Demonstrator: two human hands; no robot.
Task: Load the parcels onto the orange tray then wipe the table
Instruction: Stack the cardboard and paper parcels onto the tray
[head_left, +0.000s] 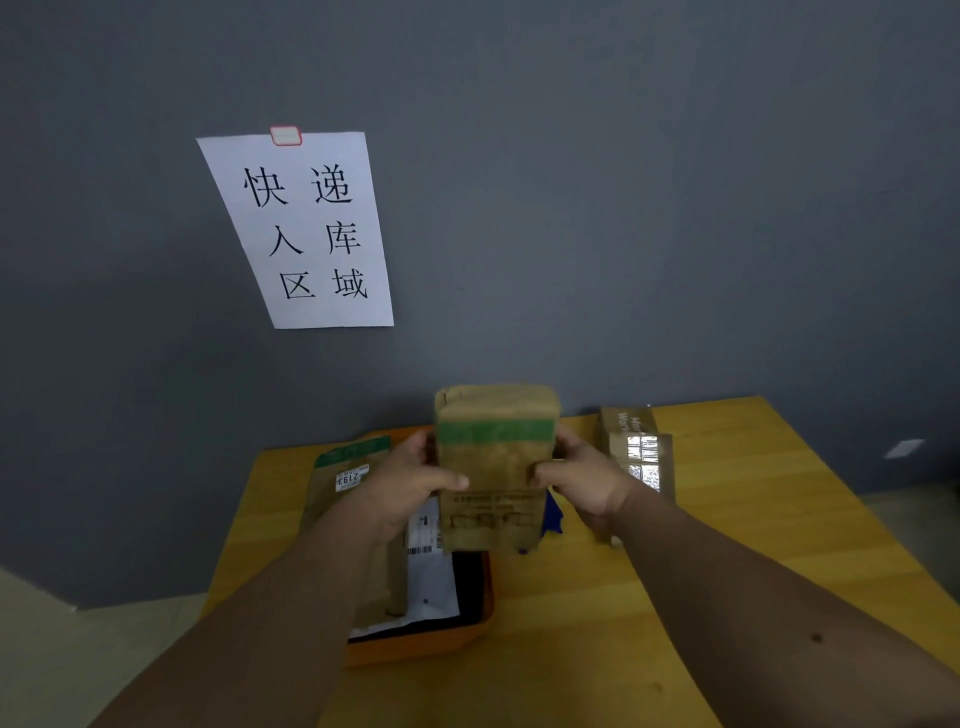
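Brown parcel (496, 467) held up over orange tray (415, 647), left hand (410, 480) and right hand (582, 480) fingers clamped on its sides. Other parcels (363, 488) in tray; taped box (639, 457) on table (727, 545).

A parcel (496, 467) is held upright above the table (727, 571), at the centre of the view; it is gripped at its 9 o'clock edge by the left hand (410, 480) and at its 3 o'clock edge by the right hand (582, 480); the tray (470, 631) is set on the table at 7 o'clock of this parcel, partly under it; a flat envelope (348, 478) is laid in the tray at its 10 o'clock side; a mailer (431, 577) is laid in the tray at 4 o'clock of the envelope; a box (636, 452) is stood on the table at 3 o'clock of the held parcel, behind the right hand; a paper sign (306, 234) is fixed to the wall (675, 208) at 11 o'clock, behind the table.
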